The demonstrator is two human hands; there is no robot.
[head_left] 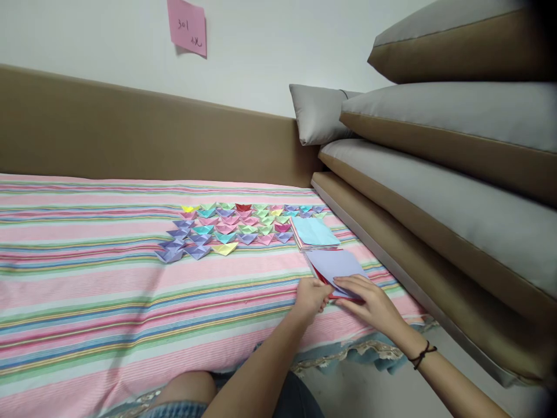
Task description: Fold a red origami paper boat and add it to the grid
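A stack of square paper with a lavender sheet [335,262] on top and red paper beneath it lies on the striped cloth. The lavender sheet bows up along its left side. At the near left corner of this stack, my left hand [311,297] is closed in a pinch on the paper; its fingertips partly hide the corner. My right hand [368,299] rests with stretched fingers on the near part of the lavender sheet, its thumb apart at the front edge. Just beyond is a second stack, topped by a light blue sheet [314,231].
Rows of folded paper boats [226,229] in several colours stand left of the stacks. Striped cloth [130,307] covers the surface. Large grey and brown cushions [435,168] are piled on the right. A pink note [188,26] hangs on the wall behind.
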